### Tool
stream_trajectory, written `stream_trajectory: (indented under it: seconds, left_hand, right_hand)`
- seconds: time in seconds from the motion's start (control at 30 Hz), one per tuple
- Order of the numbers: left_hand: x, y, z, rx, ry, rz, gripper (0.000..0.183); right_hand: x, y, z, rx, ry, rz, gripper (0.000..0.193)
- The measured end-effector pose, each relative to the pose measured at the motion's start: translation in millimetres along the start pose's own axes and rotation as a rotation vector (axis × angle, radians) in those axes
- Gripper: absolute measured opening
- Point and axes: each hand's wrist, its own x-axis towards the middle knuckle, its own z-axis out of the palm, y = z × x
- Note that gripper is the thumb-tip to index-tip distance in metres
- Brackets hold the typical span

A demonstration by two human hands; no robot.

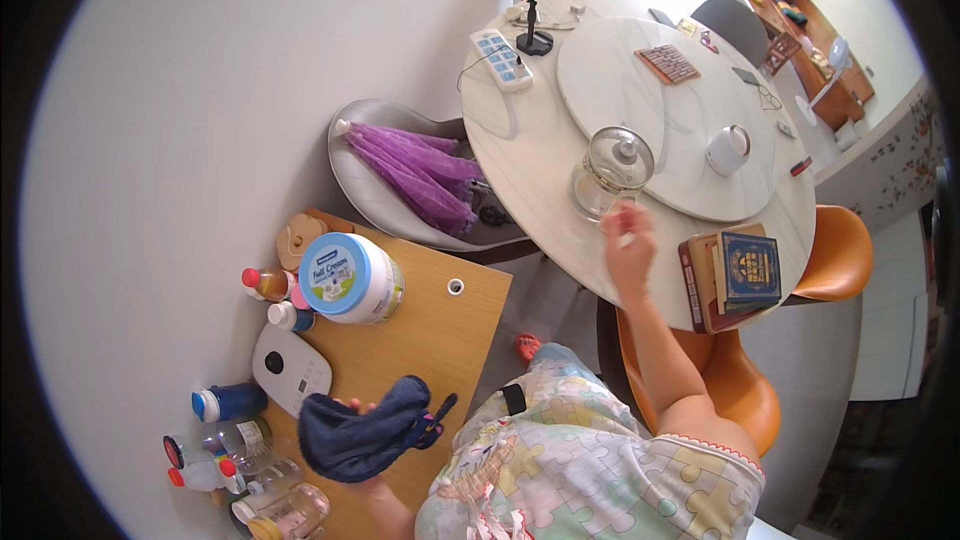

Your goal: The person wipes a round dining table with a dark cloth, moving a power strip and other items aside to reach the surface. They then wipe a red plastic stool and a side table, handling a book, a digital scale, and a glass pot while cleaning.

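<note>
My left hand (374, 492) holds a dark navy plush cloth (362, 428) with a hanging loop, over the wooden desk at the lower left. The cloth hides most of that hand's fingers. My right arm stretches out to the round white table, where a glass teapot (594, 190) with a clear domed lid (622, 155) stands. At the teapot's near side, my right hand (630, 240) has its fingers curled, seemingly around the handle. Those fingers are slightly blurred.
The wooden desk (455, 330) bears a blue-lidded tub (375, 285), a white appliance base (290, 368) and several bottles. Books (750, 268), a white cup (729, 150) and a power strip (502, 60) lie on the marble-look table (530, 160). A purple umbrella (415, 170) rests on a grey chair; orange chairs (838, 252) stand close.
</note>
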Motion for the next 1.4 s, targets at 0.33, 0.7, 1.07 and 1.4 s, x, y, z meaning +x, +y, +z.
stream_trajectory:
  seconds: [0.33,0.7,1.07,1.4]
  left_hand:
    - [-11.6,41.8,3.5,0.441,0.287,0.29,0.047]
    - [-28.5,51.5,-6.5,0.447,0.377,0.424,0.046]
    - [-39.2,42.7,-26.3,0.365,0.396,0.431,0.045]
    - [-6.7,-20.8,-33.2,-0.009,0.315,0.463,0.044]
  right_hand:
    - [31.1,88.4,26.9,0.236,-0.132,0.533,0.037]
    - [39.3,76.4,42.4,0.471,0.026,0.548,0.036]
    - [86.9,-58.3,-54.5,0.841,-0.307,0.512,0.044]
    - [146.8,-311.0,-126.3,1.101,-0.834,0.272,0.036]
